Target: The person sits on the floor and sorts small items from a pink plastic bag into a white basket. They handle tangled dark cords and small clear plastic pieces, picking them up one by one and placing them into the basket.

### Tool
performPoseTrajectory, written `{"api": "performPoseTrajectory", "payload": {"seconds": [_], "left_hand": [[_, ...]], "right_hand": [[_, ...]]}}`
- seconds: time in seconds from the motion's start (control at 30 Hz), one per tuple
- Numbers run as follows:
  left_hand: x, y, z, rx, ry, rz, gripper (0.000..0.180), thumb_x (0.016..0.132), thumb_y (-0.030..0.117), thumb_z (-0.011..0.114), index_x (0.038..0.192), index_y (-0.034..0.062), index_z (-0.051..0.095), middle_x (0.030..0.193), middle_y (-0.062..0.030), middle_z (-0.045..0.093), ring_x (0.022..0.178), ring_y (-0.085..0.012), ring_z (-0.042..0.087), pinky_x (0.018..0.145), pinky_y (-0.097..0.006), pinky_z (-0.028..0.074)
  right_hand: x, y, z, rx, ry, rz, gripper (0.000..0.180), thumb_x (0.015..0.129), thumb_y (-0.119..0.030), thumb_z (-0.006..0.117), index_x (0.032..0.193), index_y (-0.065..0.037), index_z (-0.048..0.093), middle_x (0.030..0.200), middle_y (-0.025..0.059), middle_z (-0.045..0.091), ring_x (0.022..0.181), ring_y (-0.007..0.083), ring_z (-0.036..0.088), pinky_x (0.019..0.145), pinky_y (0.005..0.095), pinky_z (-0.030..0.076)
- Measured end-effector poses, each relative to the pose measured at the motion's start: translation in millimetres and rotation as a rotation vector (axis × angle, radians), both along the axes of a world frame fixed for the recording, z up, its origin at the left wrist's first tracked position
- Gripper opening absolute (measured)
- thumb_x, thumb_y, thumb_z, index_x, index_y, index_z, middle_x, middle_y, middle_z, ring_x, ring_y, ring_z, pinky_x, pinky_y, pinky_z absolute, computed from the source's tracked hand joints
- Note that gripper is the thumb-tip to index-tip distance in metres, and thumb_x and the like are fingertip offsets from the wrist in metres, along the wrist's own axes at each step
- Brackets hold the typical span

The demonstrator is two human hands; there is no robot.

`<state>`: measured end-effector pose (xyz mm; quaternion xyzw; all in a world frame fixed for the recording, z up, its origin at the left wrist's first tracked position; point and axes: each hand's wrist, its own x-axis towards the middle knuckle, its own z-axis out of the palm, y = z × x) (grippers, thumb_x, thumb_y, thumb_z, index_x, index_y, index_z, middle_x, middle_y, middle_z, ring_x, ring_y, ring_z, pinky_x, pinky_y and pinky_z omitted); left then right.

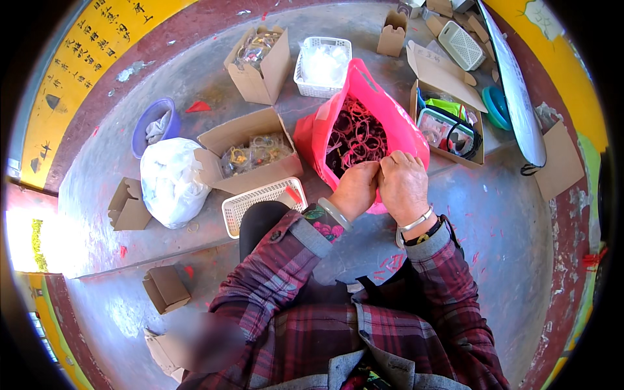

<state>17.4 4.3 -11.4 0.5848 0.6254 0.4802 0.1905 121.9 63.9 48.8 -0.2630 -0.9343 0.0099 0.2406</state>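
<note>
A bright pink bag (316, 138) stands open in front of me, filled with dark and pink ring-shaped loops (357, 133). Over its near rim, my left hand (355, 190) and my right hand (404, 188) meet, fingers bent and pressed together. Whatever they pinch is too small or too hidden to make out. The right hand lies against the bag's near right side. A pale bangle (335, 214) circles my left wrist, and a silver bracelet (417, 221) my right.
Left of the bag are an open cardboard box (263, 177) of bagged items, a cream basket (237, 207) and a white plastic sack (170, 185). Behind stand a taller box (268, 81) and a white basket (318, 88). To the right, another filled carton (448, 151) sits near a leaning board (517, 84).
</note>
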Motion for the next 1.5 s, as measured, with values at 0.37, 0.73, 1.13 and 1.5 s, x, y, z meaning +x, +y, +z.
{"api": "performPoseTrajectory", "payload": {"seconds": [0.37,0.73,1.13,1.5], "left_hand": [[1.3,1.5,-6.3,0.015,-0.070,0.004,0.007,0.072,0.002,0.050,0.077,-0.0020,0.053,0.075,-0.0220,0.056,0.073,-0.0385,0.055,0.064,-0.043,0.044],[1.2,1.7,-10.9,-0.020,0.036,0.009,0.011,0.075,-0.001,0.049,0.083,-0.0014,0.057,0.074,-0.0170,0.057,0.067,-0.0279,0.057,0.062,-0.034,0.045],[3.3,1.2,-5.5,-0.056,-0.029,0.012,0.004,0.069,0.001,0.049,0.072,-0.0002,0.051,0.072,-0.0203,0.055,0.072,-0.0372,0.054,0.063,-0.043,0.042],[2.0,1.2,-4.7,0.012,0.029,0.027,0.008,0.073,0.001,0.049,0.079,-0.0014,0.054,0.076,-0.0209,0.057,0.074,-0.0368,0.056,0.066,-0.041,0.044]], "right_hand": [[1.2,2.3,-7.1,-0.033,-0.004,0.012,0.004,0.066,-0.010,0.055,0.068,-0.006,0.056,0.071,0.0080,0.053,0.074,0.0268,0.055,0.065,0.0391,0.041],[0.9,2.0,-6.0,-0.039,-0.038,-0.006,0.004,0.067,-0.010,0.056,0.069,-0.006,0.056,0.072,0.0085,0.054,0.075,0.0273,0.055,0.065,0.0391,0.041],[2.4,2.3,-2.6,-0.067,-0.028,-0.013,0.005,0.069,-0.009,0.057,0.069,-0.005,0.056,0.073,0.0102,0.055,0.074,0.0298,0.055,0.066,0.0405,0.041],[1.2,2.4,-1.6,-0.052,0.014,-0.016,0.005,0.066,-0.010,0.060,0.068,-0.006,0.057,0.072,0.0089,0.055,0.073,0.0286,0.056,0.065,0.0400,0.041]]}}
